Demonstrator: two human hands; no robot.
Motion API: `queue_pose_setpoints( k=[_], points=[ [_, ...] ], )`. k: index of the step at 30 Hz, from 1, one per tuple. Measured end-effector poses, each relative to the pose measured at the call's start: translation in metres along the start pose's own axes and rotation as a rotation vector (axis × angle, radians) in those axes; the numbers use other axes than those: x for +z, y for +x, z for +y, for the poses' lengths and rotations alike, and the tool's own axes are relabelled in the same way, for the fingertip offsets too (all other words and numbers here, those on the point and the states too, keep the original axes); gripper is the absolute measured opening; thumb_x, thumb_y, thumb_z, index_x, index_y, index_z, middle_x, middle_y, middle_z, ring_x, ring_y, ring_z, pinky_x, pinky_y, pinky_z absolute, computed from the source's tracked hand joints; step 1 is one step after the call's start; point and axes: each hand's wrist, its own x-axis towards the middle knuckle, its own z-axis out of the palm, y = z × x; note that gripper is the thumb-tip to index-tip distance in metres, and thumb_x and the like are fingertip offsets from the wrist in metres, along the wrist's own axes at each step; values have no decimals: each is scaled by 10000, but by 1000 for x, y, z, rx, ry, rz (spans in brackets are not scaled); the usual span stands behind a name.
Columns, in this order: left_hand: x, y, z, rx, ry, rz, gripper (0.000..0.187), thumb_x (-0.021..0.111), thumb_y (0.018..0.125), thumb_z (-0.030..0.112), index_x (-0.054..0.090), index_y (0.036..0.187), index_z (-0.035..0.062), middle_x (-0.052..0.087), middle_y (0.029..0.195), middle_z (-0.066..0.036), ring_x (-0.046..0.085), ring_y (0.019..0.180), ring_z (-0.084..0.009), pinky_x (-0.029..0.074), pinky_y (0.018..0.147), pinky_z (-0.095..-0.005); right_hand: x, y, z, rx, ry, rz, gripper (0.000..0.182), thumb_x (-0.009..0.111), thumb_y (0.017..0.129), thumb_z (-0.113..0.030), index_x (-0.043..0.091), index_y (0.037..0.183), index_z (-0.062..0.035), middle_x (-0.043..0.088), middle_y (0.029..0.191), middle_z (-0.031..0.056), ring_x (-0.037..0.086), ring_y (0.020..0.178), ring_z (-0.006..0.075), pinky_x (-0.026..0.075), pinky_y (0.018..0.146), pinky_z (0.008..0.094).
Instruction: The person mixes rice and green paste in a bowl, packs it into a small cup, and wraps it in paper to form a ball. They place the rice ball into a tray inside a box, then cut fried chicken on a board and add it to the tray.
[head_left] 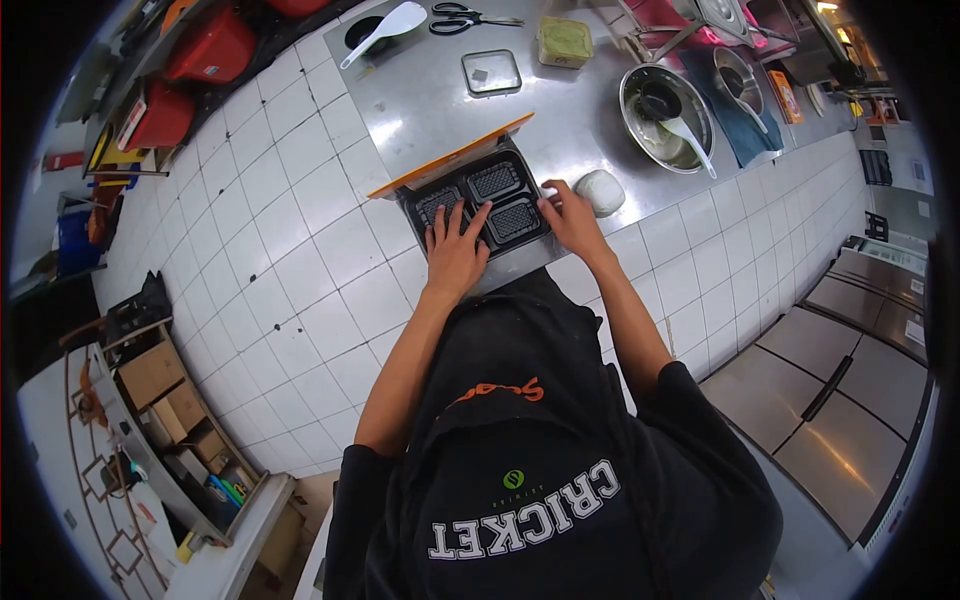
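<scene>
A black tray (520, 184) with rectangular, pattern-bottomed compartments lies at the near edge of the steel table. My left hand (459, 252) rests over its left side with the fingers spread. At the tray's right rim is my right hand (572, 219), its thumb and forefinger around a small white bit I cannot make out. Just right of that hand sits a whitish round lump (601, 192). An orange-edged panel (452, 157) stands upright along the tray's far side.
On the steel table (420, 115) are a clear lid (491, 73), scissors (468, 18), a tub with green contents (565, 41), a white paddle (385, 33) and a steel bowl (667, 118) holding a ladle. Steel cabinets (836, 385) stand at right, shelves with boxes (152, 371) at left.
</scene>
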Motion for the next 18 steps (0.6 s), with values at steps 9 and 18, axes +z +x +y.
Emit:
queue_pose_setpoints(
  k=[9, 18],
  points=[
    [-2, 0, 3, 6, 23, 4, 695, 601, 860, 191, 373, 1503, 325, 362, 1512, -161, 299, 1395, -459, 305, 1083, -650, -53, -12, 9, 85, -743, 76, 777, 790, 749, -275, 425, 1434, -232, 392, 1385, 240, 479, 1172, 484, 485, 933, 522],
    [-7, 9, -12, 26, -39, -112, 650, 596, 880, 202, 400, 1487, 328, 375, 1515, -169, 329, 1374, -466, 345, 1058, -644, -67, 15, 21, 99, -150, -88, 631, 759, 748, -229, 502, 1312, -111, 627, 1130, 201, 634, 1035, 327, 510, 886, 418]
  ],
)
